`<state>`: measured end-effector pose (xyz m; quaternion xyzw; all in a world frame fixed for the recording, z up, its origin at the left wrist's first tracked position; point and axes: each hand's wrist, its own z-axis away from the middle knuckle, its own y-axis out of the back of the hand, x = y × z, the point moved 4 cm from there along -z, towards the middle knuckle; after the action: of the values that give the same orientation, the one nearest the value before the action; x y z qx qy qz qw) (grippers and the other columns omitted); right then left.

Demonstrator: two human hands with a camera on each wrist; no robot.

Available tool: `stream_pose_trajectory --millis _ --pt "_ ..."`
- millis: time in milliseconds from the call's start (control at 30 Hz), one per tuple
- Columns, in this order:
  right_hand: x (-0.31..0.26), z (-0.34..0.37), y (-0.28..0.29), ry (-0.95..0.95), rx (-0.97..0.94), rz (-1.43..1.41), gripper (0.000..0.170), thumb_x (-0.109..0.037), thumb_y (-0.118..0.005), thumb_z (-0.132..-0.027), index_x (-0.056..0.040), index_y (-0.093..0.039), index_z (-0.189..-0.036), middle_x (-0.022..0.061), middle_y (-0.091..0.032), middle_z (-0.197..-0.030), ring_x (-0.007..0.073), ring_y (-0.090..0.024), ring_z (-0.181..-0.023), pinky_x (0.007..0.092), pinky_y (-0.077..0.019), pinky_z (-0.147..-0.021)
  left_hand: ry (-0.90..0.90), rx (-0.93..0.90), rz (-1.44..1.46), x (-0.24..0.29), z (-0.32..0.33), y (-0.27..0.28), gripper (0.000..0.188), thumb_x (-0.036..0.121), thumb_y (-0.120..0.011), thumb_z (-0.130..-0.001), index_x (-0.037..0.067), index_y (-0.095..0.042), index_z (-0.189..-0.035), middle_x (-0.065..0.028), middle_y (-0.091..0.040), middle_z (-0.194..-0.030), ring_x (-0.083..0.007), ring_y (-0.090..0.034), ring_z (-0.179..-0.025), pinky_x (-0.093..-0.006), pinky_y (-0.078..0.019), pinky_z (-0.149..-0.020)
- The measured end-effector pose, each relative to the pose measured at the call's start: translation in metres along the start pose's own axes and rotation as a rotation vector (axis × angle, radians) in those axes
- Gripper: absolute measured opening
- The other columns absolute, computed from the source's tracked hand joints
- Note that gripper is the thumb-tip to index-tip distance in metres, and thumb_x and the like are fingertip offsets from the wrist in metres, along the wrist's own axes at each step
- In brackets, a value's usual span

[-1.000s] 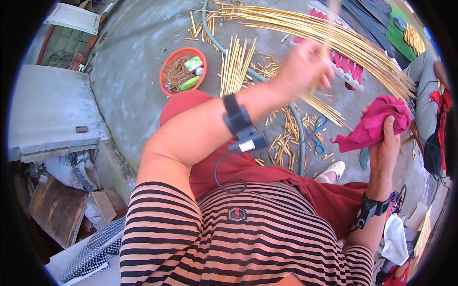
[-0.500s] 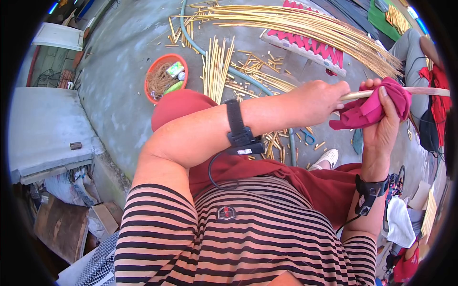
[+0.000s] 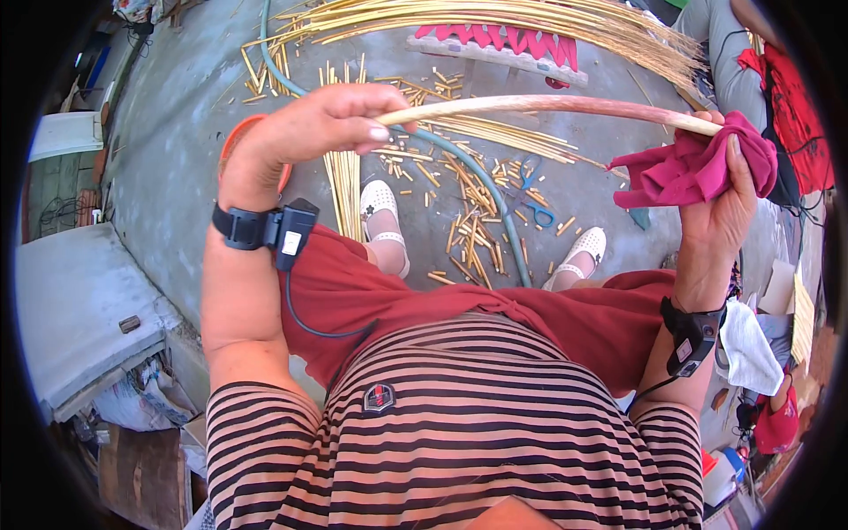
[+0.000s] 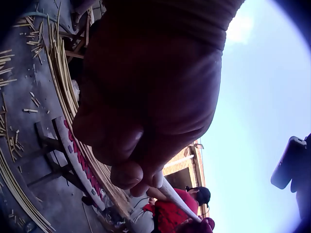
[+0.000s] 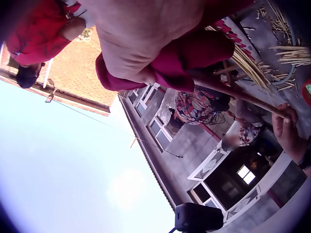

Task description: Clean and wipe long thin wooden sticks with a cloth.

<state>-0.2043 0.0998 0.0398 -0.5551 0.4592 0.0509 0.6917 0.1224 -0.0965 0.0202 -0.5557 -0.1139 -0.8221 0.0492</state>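
A long, slightly bowed stick (image 3: pixel 548 103), pale at its ends and pinkish along the middle, spans the space between both hands above the lap. My left hand (image 3: pixel 309 124) holds its left end between thumb and fingers. At the other end, my right hand (image 3: pixel 714 216) grips a bunched magenta cloth (image 3: pixel 671 172), and the stick runs into its folds. The left wrist view has the stick (image 4: pixel 177 198) leaving the fingers toward the cloth. Seen from the right wrist, the cloth (image 5: pixel 194 53) hangs round the stick, whose far end meets the left hand (image 5: pixel 286 131).
Cut stick pieces (image 3: pixel 473 230), a hose (image 3: pixel 477 168) and blue-handled scissors (image 3: pixel 539 212) lie on the concrete. Beyond are long thin stalks (image 3: pixel 495 19) and a bench (image 3: pixel 503 64) with pink points. An orange basin (image 3: pixel 234 141) stands behind the left wrist. Another person in red (image 3: pixel 799 115) sits right.
The left hand first swung the stick over to the cloth in the right hand. Since then it has moved far left, drawing the stick through the cloth; the right hand stays near its place.
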Motion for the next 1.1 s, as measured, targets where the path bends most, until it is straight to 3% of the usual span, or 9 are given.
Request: stream_pose_trajectory --millis 333,467,567,667,733,867,1000,1033,1100 --pt "-0.035 -0.027 0.0 0.232 0.283 -0.014 0.041 -0.009 -0.046 -0.09 0.0079 -0.035 -0.125 0.0285 -0.041 -0.129 0.04 -0.035 -0.124 0.0527 -0.0244 -0.108 -0.049 0.256 -0.122 0.02 0.027 0.07 0.031 0.03 -0.049 -0.091 0.003 -0.056 -0.105 0.005 -0.044 -0.07 -0.0018 -0.034 -0.055 -0.0168 -0.0266 -0.049" --pt "-0.001 -0.027 -0.013 0.143 0.439 0.048 0.036 -0.024 -0.053 -0.091 0.0033 -0.051 -0.115 0.0201 -0.054 -0.12 0.0332 -0.049 -0.115 0.048 -0.0327 -0.103 -0.491 0.567 0.295 0.023 -0.001 0.068 0.033 0.029 -0.041 -0.097 0.001 -0.053 -0.11 0.0006 -0.047 -0.069 -0.005 -0.036 -0.052 -0.0185 -0.028 -0.047" --pt "0.061 -0.016 -0.026 -0.104 0.154 0.116 0.033 -0.032 -0.053 -0.091 -0.0036 -0.056 -0.108 0.0107 -0.062 -0.107 0.0222 -0.06 -0.098 0.0376 -0.0443 -0.092 -0.529 0.506 0.462 0.034 -0.041 0.013 0.023 0.023 -0.046 -0.095 0.003 -0.054 -0.105 -0.002 -0.055 -0.074 -0.0056 -0.048 -0.056 -0.0178 -0.0378 -0.051" --pt "0.109 0.018 -0.082 -0.301 -0.147 0.182 0.021 -0.023 -0.062 -0.087 -0.0049 -0.058 -0.097 0.0053 -0.063 -0.085 0.0158 -0.061 -0.075 0.0289 -0.0493 -0.071 -0.214 0.267 0.279 0.041 -0.072 -0.067 0.015 0.021 -0.055 -0.091 0.008 -0.054 -0.099 0.0008 -0.055 -0.065 -0.0042 -0.047 -0.047 -0.0179 -0.0369 -0.043" --pt "0.112 0.025 -0.074 -0.337 -0.173 0.41 0.02 -0.021 -0.06 -0.087 -0.0025 -0.059 -0.095 0.0058 -0.062 -0.082 0.0159 -0.059 -0.068 0.0305 -0.0483 -0.065 -0.358 0.324 0.131 0.037 -0.081 -0.1 0.009 0.017 -0.054 -0.091 0.01 -0.052 -0.097 0.0023 -0.054 -0.063 -0.0032 -0.046 -0.049 -0.0177 -0.0364 -0.044" --pt "0.108 0.012 -0.073 -0.294 -0.045 0.222 0.011 -0.01 -0.062 -0.082 -0.0018 -0.058 -0.089 0.0064 -0.059 -0.066 0.0173 -0.054 -0.046 0.0276 -0.0434 -0.042 -0.409 0.277 0.029 0.049 -0.098 -0.093 0.015 0.013 -0.053 -0.091 0.006 -0.052 -0.104 0.0031 -0.052 -0.069 -0.0021 -0.046 -0.058 -0.017 -0.0378 -0.05" --pt "0.096 0.005 -0.07 -0.233 0.046 0.034 0.014 -0.009 -0.06 -0.085 -0.0023 -0.059 -0.097 0.0067 -0.063 -0.088 0.0178 -0.061 -0.081 0.0319 -0.0493 -0.074 -0.457 0.308 -0.138 0.056 -0.096 -0.085 0.013 0.017 -0.059 -0.086 0.006 -0.057 -0.093 -0.001 -0.053 -0.061 -0.0083 -0.051 -0.054 -0.0259 -0.0405 -0.05" --pt "0.093 0.0 -0.063 -0.213 -0.002 0.045 0.02 -0.01 -0.061 -0.085 -0.0037 -0.057 -0.104 0.0077 -0.063 -0.098 0.0208 -0.06 -0.094 0.0358 -0.0467 -0.087 -0.405 0.22 -0.12 0.049 -0.096 -0.084 0.014 0.018 -0.053 -0.09 0.007 -0.056 -0.098 0.0047 -0.043 -0.065 -0.0031 -0.041 -0.058 -0.0191 -0.0322 -0.051" --pt "0.075 -0.003 -0.064 -0.11 -0.12 -0.048 0.021 -0.014 -0.06 -0.086 -0.0037 -0.054 -0.104 0.0098 -0.062 -0.096 0.0222 -0.061 -0.089 0.0385 -0.0493 -0.083 -0.391 0.199 -0.174 0.042 -0.093 -0.076 0.015 0.02 -0.053 -0.09 0.006 -0.056 -0.096 0.0048 -0.043 -0.064 -0.0026 -0.04 -0.058 -0.0186 -0.0316 -0.051"
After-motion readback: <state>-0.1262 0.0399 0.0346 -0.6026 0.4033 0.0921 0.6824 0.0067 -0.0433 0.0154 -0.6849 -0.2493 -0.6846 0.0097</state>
